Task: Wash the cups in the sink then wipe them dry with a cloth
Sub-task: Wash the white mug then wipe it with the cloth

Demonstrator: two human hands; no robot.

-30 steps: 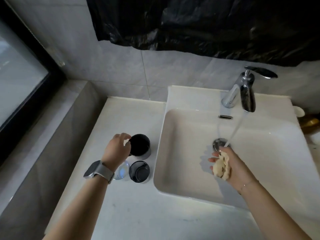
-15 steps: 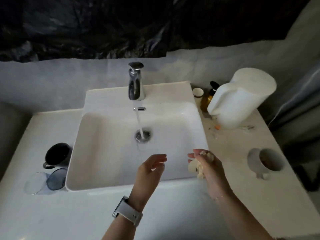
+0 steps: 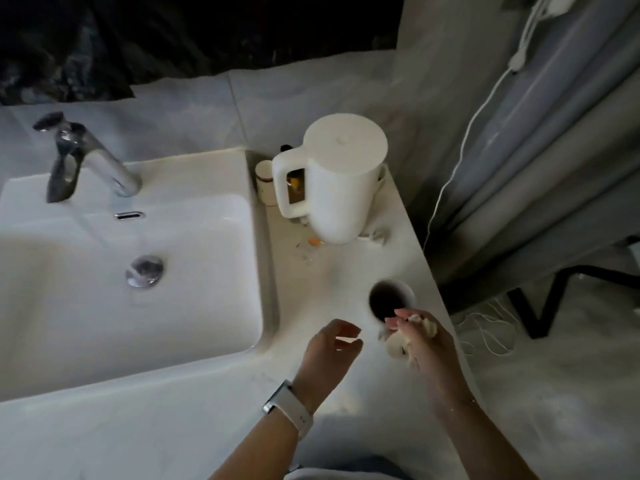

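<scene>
**Inspector A:** Since half a second ago, both hands have shifted from over the basin to the counter on its right; our view has swung that way too.

**Inspector B:** Agreed. We note the white cup [image 3: 393,301] upright on the counter [image 3: 311,296] near its right edge, dark inside. The right hand [image 3: 424,344] is at its near rim, fingers curled round a crumpled pale cloth [image 3: 398,346]. Whether it touches the cup, we cannot tell.

**Inspector A:** The left hand [image 3: 329,351] hovers just beside, fingers loosely spread, holding nothing, a watch [image 3: 289,408] on its wrist.

**Inspector B:** Further out we record the white sink [image 3: 207,341] to the left, water running from the chrome tap [image 3: 78,161] toward the drain [image 3: 143,271].

**Inspector A:** Behind the cup stands a white kettle [image 3: 337,183], a small jar [image 3: 265,181] beside its handle. A grey curtain [image 3: 536,150] hangs at right.
</scene>
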